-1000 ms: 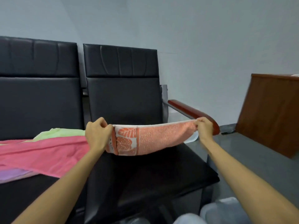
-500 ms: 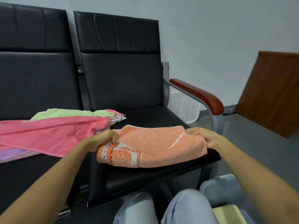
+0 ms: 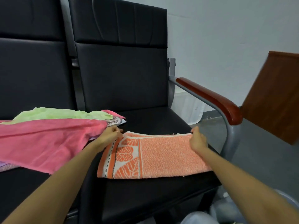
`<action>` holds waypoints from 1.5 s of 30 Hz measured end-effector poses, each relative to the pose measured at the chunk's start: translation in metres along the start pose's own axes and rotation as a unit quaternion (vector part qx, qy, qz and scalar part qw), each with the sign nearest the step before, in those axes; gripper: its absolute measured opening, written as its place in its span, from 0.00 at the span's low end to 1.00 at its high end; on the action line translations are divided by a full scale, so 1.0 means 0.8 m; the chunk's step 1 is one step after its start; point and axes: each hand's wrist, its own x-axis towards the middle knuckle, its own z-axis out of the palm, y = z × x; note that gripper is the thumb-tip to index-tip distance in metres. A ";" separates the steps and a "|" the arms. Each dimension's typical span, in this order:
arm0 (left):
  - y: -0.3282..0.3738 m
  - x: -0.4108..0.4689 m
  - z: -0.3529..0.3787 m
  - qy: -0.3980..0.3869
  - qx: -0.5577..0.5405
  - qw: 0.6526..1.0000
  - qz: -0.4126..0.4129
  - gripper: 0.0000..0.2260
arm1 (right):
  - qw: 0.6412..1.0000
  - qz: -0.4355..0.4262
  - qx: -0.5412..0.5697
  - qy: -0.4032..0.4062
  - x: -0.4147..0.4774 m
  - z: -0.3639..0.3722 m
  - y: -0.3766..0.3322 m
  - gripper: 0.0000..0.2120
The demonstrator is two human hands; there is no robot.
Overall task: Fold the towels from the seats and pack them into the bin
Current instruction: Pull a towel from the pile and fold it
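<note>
On the right-hand black seat (image 3: 145, 199) lies one orange towel (image 3: 161, 157), folded into a flat band. Its long axis runs left to right across the cushion, and its bordered end points left, towards the heap on the neighbouring seat. The cloth is a speckled orange and white terry; the left end carries white and orange stripes, a row of dark dots and large orange leaf shapes. A thin white hem runs along the far edge.

The left hand (image 3: 110, 135) has its grip pinched on the far left corner of the orange towel, and the right hand (image 3: 198, 139) has its grip pinched on the far right corner. Both forearms reach over the near edge of the seat.

Two seats show, side by side. The heap holds four towels that can be told apart: a pink towel (image 3: 45, 139) on top, a green towel (image 3: 61, 113) behind it, a pale patterned towel (image 3: 115, 122) peeping out at the right, and a purple towel (image 3: 6, 165) at the left edge. One wooden armrest (image 3: 208, 97) stands to the right.
</note>
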 end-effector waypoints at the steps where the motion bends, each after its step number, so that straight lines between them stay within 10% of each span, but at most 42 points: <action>1: 0.000 0.004 0.002 -0.035 -0.016 0.999 -0.007 0.06 | 0.999 -0.015 -0.050 0.005 -0.004 0.007 0.002 0.13; 5: 0.000 0.016 0.003 -0.099 -0.007 0.995 -0.018 0.11 | 0.989 -0.077 -0.123 0.016 -0.009 0.017 0.004 0.20; 28: -0.001 0.019 -0.018 0.159 0.125 0.975 0.089 0.08 | 0.980 -0.132 -0.060 0.133 0.014 -0.005 -0.012 0.12; 35: -0.050 0.029 0.001 0.190 0.231 0.953 0.051 0.12 | 0.968 -0.108 -0.221 0.048 0.028 0.035 0.006 0.12; 45: -0.029 -0.005 -0.017 0.179 0.071 0.967 -0.169 0.21 | 0.958 -0.109 -0.256 0.070 0.003 0.037 -0.050 0.23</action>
